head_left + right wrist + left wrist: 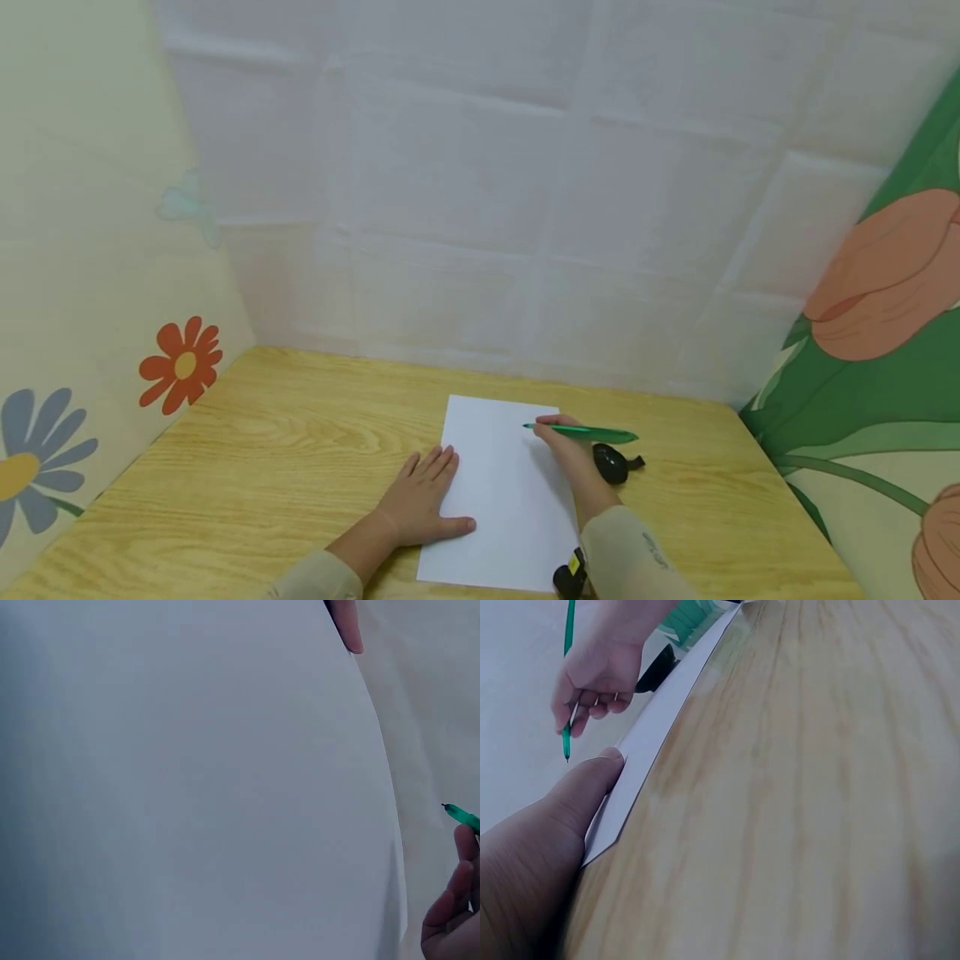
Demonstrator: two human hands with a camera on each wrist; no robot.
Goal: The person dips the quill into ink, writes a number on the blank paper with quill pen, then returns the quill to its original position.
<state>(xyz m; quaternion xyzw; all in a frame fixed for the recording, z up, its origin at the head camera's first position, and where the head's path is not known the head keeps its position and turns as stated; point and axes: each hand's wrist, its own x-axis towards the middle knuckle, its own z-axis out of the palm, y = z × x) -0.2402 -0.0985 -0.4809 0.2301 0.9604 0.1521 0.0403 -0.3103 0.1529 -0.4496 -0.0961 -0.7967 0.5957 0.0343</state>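
1. White paper (502,492) flat on the wooden table (285,450), still blank.
2. Left hand (423,500) pressing its left edge, fingers straight.
3. Right hand (570,454) pinching green pen (581,432), tip above sheet; writing probably not begun.

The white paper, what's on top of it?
The left hand rests flat on the white paper; the right hand holds a green pen over it. Any marks beneath the hands stay hidden.
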